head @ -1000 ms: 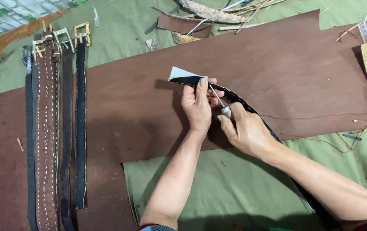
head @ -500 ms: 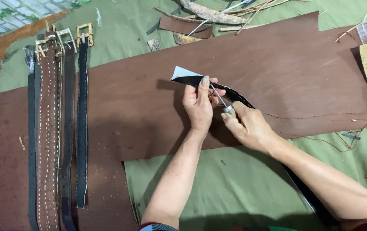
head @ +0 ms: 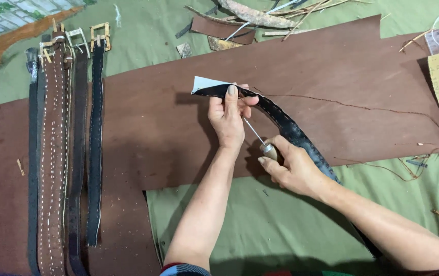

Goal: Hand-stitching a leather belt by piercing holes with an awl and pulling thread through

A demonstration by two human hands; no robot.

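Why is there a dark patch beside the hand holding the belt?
Head view: that is a soft shadow from the left hand and black belt on the brown leather sheet; light is even, no glare, everything sharp.

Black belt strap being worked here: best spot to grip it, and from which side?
Probably near the pointed tip, where the left hand pinches the black belt strap. Come from the near side with fingers across its width: the strip is flat and narrow, arcs up off the brown leather sheet, and its far length is free. Stay clear of the awl in the right hand.
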